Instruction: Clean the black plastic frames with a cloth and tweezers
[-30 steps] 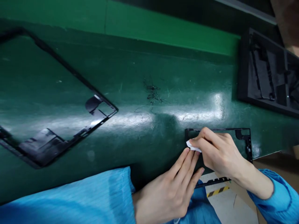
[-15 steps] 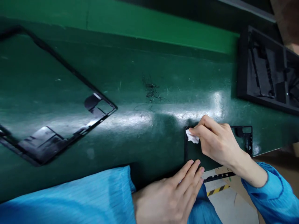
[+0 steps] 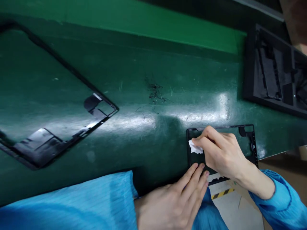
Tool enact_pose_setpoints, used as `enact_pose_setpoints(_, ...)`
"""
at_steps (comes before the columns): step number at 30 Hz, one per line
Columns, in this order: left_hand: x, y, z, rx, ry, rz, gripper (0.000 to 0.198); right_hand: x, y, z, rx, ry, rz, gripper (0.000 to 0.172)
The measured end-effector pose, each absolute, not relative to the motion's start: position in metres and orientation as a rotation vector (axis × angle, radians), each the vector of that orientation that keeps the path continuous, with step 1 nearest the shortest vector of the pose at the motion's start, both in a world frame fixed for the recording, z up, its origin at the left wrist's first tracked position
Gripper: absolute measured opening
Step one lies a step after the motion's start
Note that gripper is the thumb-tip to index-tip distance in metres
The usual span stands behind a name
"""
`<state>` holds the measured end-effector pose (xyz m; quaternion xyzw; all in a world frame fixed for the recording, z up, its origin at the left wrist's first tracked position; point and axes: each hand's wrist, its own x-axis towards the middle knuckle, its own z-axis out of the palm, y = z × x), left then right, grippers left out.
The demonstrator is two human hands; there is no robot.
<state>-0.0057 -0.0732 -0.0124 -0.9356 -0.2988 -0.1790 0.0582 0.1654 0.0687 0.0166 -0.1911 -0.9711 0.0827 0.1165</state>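
Head view: thin black rectangular frame point(image 3: 254, 143), lower right, overhanging glossy green worktop point(image 3: 134, 73). Right hand point(image 3: 224, 153) pinches crumpled white tissue-like scrap point(image 3: 195, 147) near its left rail; left hand point(image 3: 175, 198), fingers extended, clasps nothing visible. Frame probably light, somewhat flexible; hold by outer rails.

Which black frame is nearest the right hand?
The overhanging frame at the bench edge, partly beneath the right hand; the far-left frame and the parts in the black tray lie farther.
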Motion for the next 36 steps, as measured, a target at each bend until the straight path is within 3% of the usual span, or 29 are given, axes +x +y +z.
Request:
enact_pose_setpoints(8, -0.002, -0.075, -0.013, -2.812, -0.96, -0.62, 0.044, 0.174, 0.048, 0.029, -0.426, -2.926, 0.39, 0.031)
enact_pose_setpoints(20, -0.004, -0.074, -0.013, -2.841, -0.917, -0.578, 0.047, 0.17, 0.072, 0.013, -0.531, -2.825, 0.238, 0.03)
enact_pose_setpoints(32, -0.02, -0.062, -0.015, -2.937, -0.958, -0.646, 0.039, 0.187, 0.073, 0.034, -0.887, -2.681, 0.232, 0.027)
enact_pose_setpoints(36, -0.02, -0.065, -0.017, -2.831, -1.21, -0.626, 0.05, 0.184, 0.08, 0.026, -0.933, -2.641, 0.309, 0.024)
